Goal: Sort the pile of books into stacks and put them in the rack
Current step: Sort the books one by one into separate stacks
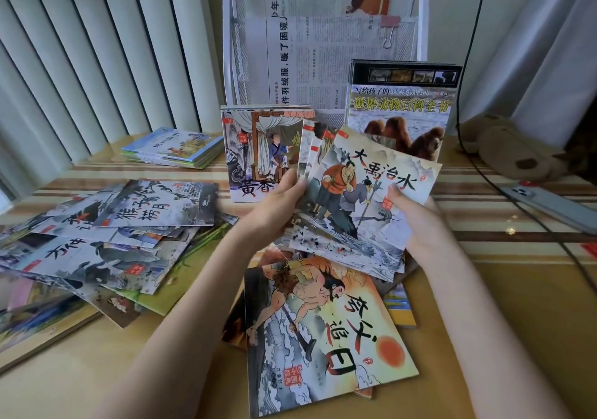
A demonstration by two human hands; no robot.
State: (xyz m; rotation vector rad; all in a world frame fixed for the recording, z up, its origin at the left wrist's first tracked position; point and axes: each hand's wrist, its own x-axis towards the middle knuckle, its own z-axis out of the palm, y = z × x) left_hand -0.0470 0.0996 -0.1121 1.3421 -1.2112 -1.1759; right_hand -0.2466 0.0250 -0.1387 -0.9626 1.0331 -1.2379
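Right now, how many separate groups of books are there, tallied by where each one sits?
Fanned bundle gripped in both hands: 1
Upright stacks at the rack: 2, the picture books and the camel encyclopedia
Flat stack at the blinds: 1
Loose heaps on the table: 2, left and front
Total: 6

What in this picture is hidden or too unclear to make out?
All in the head view:
- How many books the hands hold: the fanned bundle overlaps, so only the front cover shows whole.
- The camel book: its lower part is hidden behind the bundle.
- The scattered pile: cut off by the left edge, with lower covers buried.
- The rack: its top is cut off.
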